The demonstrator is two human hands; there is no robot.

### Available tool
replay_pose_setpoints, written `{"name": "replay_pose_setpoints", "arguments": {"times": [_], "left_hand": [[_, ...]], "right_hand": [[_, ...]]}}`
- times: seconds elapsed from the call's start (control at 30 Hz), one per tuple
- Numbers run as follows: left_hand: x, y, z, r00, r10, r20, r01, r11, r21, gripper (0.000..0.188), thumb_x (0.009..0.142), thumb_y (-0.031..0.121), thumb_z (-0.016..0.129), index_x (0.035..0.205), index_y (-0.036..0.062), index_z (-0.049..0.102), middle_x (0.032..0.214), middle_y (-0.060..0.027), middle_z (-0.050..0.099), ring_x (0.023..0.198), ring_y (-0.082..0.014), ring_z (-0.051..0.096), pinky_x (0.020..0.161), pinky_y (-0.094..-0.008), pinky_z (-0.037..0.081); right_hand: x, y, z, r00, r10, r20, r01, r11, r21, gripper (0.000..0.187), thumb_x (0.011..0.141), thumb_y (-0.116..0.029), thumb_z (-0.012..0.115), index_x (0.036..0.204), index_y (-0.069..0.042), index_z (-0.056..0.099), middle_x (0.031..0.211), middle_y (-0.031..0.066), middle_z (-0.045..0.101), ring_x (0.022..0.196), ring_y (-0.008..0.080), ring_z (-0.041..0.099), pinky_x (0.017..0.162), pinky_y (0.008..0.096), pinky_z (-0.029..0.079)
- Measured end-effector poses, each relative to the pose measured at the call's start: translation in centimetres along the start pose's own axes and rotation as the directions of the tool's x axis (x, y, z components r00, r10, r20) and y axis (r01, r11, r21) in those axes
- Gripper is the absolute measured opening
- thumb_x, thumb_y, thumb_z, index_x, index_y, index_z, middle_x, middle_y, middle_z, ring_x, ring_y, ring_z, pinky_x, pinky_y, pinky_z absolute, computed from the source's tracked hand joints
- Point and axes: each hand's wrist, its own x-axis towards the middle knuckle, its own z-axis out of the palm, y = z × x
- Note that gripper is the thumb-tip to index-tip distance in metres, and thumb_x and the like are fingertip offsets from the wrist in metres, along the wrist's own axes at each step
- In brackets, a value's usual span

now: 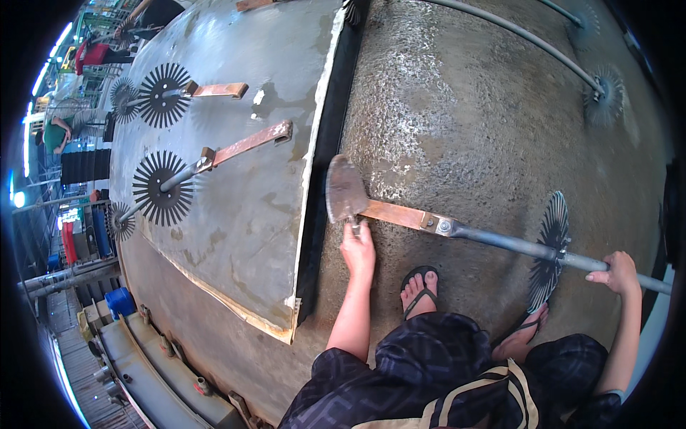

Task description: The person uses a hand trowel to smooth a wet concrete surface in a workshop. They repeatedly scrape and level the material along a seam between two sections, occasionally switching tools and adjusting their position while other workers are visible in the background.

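A long tool lies across the rough concrete floor in front of me: a flat metal blade [345, 190], a rusty brown bar [396, 214], a grey pipe [500, 243] and a black spoked disc [550, 247]. My left hand [357, 250] is pinched on a small part at the blade's base. My right hand [616, 273] is wrapped around the pipe past the disc. My feet in black flip-flops [420, 286] stand just behind the tool.
A raised smooth slab [243, 200] on the left carries similar tools with spoked discs [163, 187], and a dark gap [325, 164] runs along its edge. Another long pipe with discs [604, 89] lies at the far right. People and equipment are at the far left.
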Motion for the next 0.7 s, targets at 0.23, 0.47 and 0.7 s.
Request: {"name": "replay_pose_setpoints", "arguments": {"times": [0.23,0.47,0.7], "left_hand": [[1.2,-0.7,-3.4,0.999,-0.03,0.044,0.014,0.949,0.316,0.031,0.085,0.034,0.061,0.103,0.0086,0.06,0.075,-0.021,0.065,0.075,-0.0393,0.064,0.067,-0.047,0.049],[1.3,1.0,-5.2,0.969,0.01,0.247,-0.155,0.806,0.572,0.038,0.087,0.045,0.057,0.101,0.0102,0.06,0.075,-0.0208,0.066,0.074,-0.0409,0.064,0.066,-0.0507,0.05],[0.3,1.1,-4.4,0.961,0.087,0.262,-0.22,0.816,0.535,0.039,0.091,0.046,0.048,0.09,0.009,0.06,0.075,-0.0206,0.066,0.073,-0.0415,0.064,0.066,-0.0514,0.05]], "right_hand": [[0.7,4.8,3.0,0.994,0.0,-0.114,-0.01,0.996,-0.09,0.039,0.044,-0.03,0.082,0.063,0.0,0.065,0.065,0.0207,0.06,0.07,0.0377,0.058,0.07,0.044,0.049],[-0.3,4.7,2.0,0.992,0.042,-0.122,-0.06,0.988,-0.143,0.029,0.048,-0.024,0.079,0.064,-0.002,0.067,0.067,0.0194,0.062,0.068,0.0363,0.06,0.068,0.0435,0.049],[-0.5,4.5,1.7,0.994,-0.001,-0.112,-0.016,0.989,-0.149,0.025,0.053,-0.022,0.076,0.065,-0.002,0.067,0.068,0.0206,0.062,0.068,0.0372,0.061,0.068,0.0434,0.05]]}}
